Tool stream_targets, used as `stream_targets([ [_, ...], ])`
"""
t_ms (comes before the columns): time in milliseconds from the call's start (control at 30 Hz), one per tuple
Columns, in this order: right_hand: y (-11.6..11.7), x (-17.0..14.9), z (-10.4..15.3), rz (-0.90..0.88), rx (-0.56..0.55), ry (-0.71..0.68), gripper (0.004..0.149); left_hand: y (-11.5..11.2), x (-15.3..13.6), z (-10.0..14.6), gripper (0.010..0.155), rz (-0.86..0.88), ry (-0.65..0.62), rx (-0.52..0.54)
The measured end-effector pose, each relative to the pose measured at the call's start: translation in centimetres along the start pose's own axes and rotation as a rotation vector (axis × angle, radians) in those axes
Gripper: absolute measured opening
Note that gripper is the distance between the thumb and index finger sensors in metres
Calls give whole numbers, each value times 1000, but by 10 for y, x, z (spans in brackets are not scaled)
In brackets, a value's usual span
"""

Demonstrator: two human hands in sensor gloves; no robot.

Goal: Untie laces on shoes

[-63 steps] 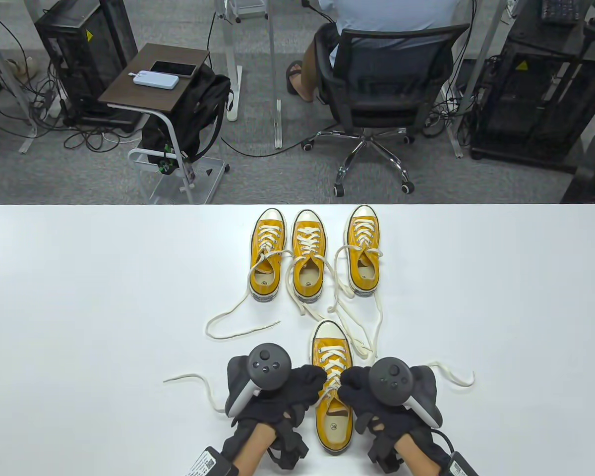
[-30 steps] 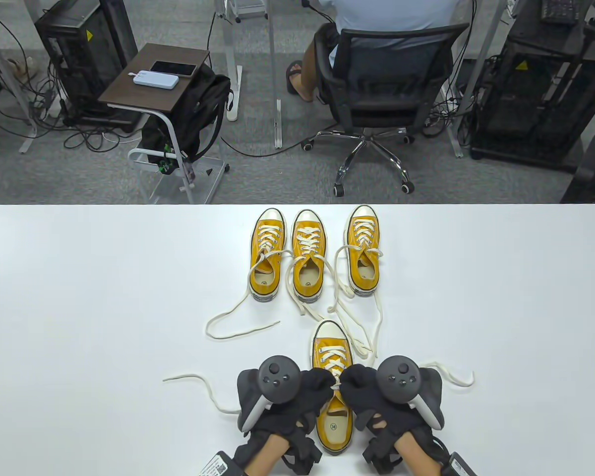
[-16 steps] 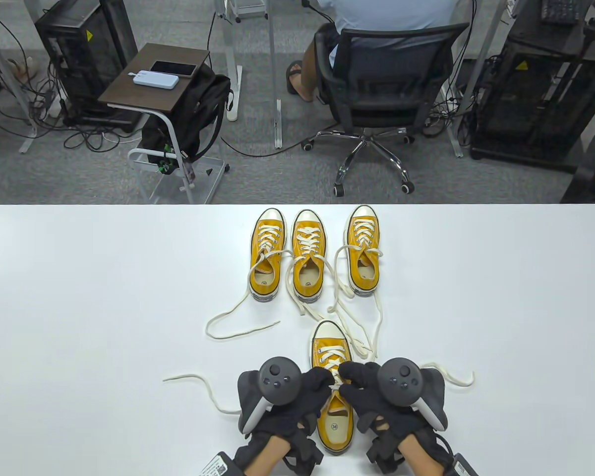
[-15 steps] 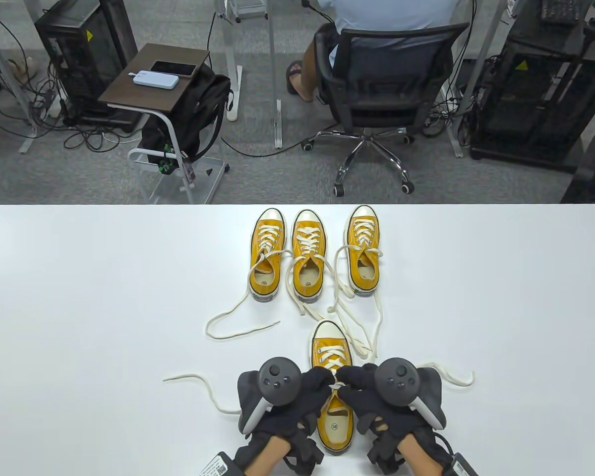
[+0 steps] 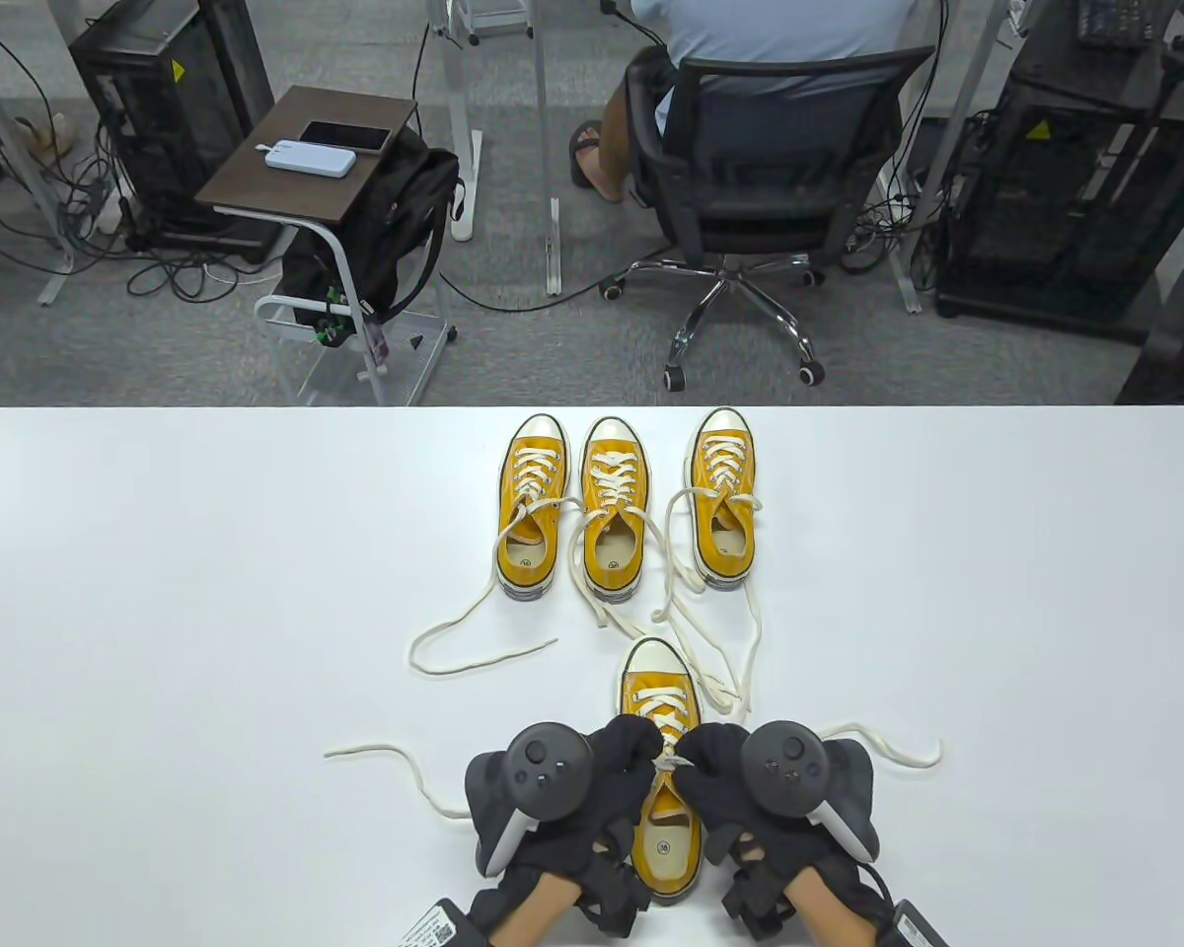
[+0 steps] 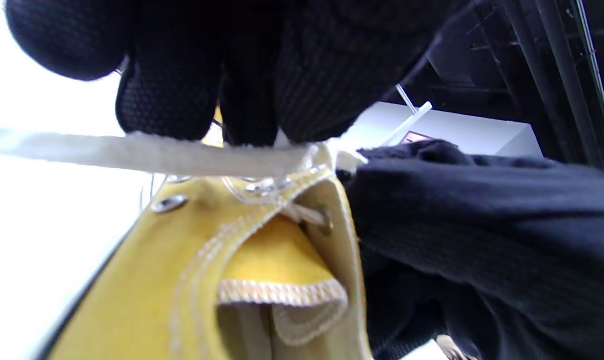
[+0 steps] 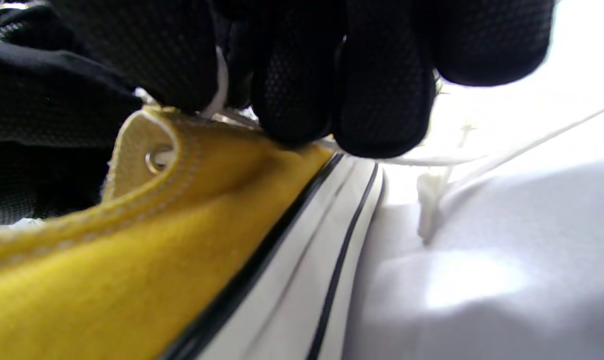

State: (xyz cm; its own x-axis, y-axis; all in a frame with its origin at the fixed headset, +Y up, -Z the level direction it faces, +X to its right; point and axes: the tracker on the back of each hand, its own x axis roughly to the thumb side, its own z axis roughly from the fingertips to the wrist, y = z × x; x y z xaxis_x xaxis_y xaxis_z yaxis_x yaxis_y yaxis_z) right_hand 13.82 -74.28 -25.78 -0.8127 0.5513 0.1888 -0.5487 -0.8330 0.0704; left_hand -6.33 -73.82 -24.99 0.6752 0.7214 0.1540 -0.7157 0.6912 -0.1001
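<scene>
Our left hand [image 5: 592,779] and right hand [image 5: 740,779] meet over the lacing of the near shoe [image 5: 662,789], fingers curled in on the lace [image 5: 669,755] at the top eyelets. In the left wrist view our left fingertips [image 6: 162,105] press on a flat stretch of lace [image 6: 182,155] just under them; in the right wrist view the right fingertips [image 7: 381,115] sit on the shoe's collar with lace threading between them. We judge both hands to be pinching lace, though the exact hold is hidden under the gloves.

What could go wrong: if we pull both strands outward at once, whatever crossing remains between our fingertips may cinch tighter instead of slipping free. A hard tug could also drag the light shoe along the table [image 5: 158,592] — nothing pins it down. The loose end [image 5: 395,764] trailing left of our fingers could snag under the wrist.

Containers — none here, unless we count the shoe, whose opening [image 5: 664,838] behind our fingers looks empty.
</scene>
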Motion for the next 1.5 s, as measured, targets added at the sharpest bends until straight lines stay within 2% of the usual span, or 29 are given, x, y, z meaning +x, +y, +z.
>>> stream_targets([
  [67, -1, 0, 0, 25, -11, -2, 38, -2, 1, -1, 51, -24, -1, -20],
  [100, -1, 0, 1, 28, -15, -1, 38, -3, 1, 0, 45, -43, 0, -42],
  [300, -2, 1, 3, 69, -68, 2, 36, -2, 1, 2, 38, -72, 25, 8],
  [500, -3, 1, 4, 87, -97, 13, 32, -1, -4, 3, 39, -48, 51, 20],
  [600, -2, 3, 3, 72, -102, 15, 40, -1, -5, 3, 38, -25, 56, 33],
  [733, -2, 3, 3, 93, -101, 15, 40, 0, -6, 3, 39, 5, 59, 60],
  [867, -6, 0, 4, 82, -138, 30, 39, 0, -7, 3, 48, 33, 54, 66],
  [933, -7, 0, 4, 71, -158, 32, 39, 0, -7, 3, 37, 18, 60, 81],
  [967, -7, 0, 4, 72, -153, 34, 39, 0, -8, 3, 37, 18, 65, 86],
  [1200, -9, -2, 4, 55, -162, 45, 40, 3, -18, 3, 36, 84, 120, 107],
  [1333, -12, -6, 4, 43, -183, 62, 40, 4, -19, 3, 35, 54, 149, 115],
  [1500, -13, -7, 3, 26, -190, 75, 42, 4, -19, 3, 41, 72, 122, 162],
])
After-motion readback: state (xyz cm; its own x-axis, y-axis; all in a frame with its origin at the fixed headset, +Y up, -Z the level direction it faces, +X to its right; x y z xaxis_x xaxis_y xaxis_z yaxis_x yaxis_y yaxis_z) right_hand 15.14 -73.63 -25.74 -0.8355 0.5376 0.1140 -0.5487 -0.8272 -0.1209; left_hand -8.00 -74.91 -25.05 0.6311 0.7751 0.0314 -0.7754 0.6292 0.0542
